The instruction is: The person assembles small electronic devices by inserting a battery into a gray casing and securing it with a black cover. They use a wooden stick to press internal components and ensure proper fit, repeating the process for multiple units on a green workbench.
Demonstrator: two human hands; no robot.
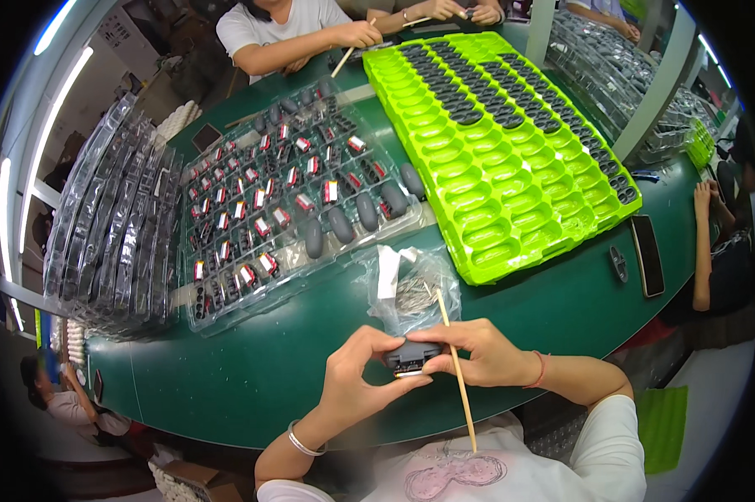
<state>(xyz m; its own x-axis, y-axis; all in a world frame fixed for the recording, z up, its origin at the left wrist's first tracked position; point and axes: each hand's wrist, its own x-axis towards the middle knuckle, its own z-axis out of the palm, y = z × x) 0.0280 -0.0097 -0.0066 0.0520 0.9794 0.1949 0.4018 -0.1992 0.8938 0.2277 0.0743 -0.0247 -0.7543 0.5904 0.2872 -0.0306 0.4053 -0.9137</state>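
Between both hands, just above the near edge of the green table (252, 376), is a small dark grey plastic housing (412, 351) with inner parts showing on its near side. My left hand (356, 368) pinches its left end between thumb and fingers. Thumb and fingertips of my right hand (482, 356) close on its right end. A thin wooden stick (464, 397) also rests in my right hand, slanting down toward my shirt. Just beyond the hands lies an open clear plastic bag (417, 293) with many small slender pieces in it.
A clear compartment tray (252, 289) of red-and-white parts and grey housings lies left. To its left rises a stack of clear trays (114, 226). A bright green tray (494, 192), partly filled with dark parts, slopes at right. Beside it is a phone (647, 255). Other people sit around.
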